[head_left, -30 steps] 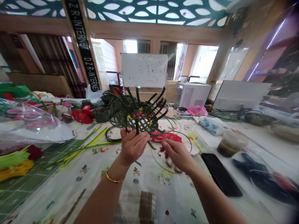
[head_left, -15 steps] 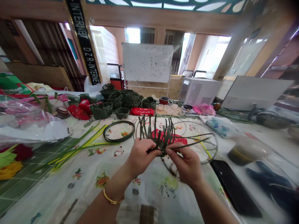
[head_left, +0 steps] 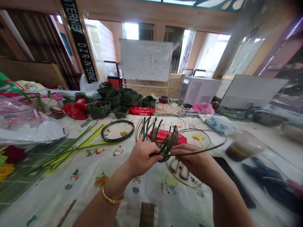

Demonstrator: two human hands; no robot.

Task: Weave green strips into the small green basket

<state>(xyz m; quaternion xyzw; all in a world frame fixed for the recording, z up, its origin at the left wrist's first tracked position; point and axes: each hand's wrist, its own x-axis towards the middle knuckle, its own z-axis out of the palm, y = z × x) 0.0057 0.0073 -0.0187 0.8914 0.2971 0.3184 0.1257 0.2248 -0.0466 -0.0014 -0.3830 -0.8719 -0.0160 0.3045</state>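
We record both hands working at one basket (head_left: 168, 145), dark green and part-woven, its loose strips fanning up and curving.

Left hand (head_left: 143, 157): thumb and fingers drawn together in a pinch; we see them gripping the basket at its lower left, palm side partly hidden. A gold bracelet (head_left: 110, 199) circles the wrist behind these fingers.

Right hand (head_left: 196, 160): fingers fairly straight, laid together at the basket's right side. One long strip (head_left: 214, 149) runs from beside the left thumb across the right fingers and curves away past them. We cannot tell whether the right thumb and fingers are clamped on it.

Surroundings: just below the right fingers, we note scissors (head_left: 181, 171) on the cloth (head_left: 90, 198), blades not visible to us. Immediately beyond both sets of fingertips, behind the loose strips, lies a red packet (head_left: 161, 135). Left of the left fingers: a coil (head_left: 118, 140), then green and yellow stems (head_left: 82, 145). Right of the right fingers: a phone (head_left: 230, 170), partly behind the forearm, and a cup (head_left: 243, 148). Well beyond the fingers we log other baskets (head_left: 129, 97), clustered, with a second packet (head_left: 142, 111) beside them.
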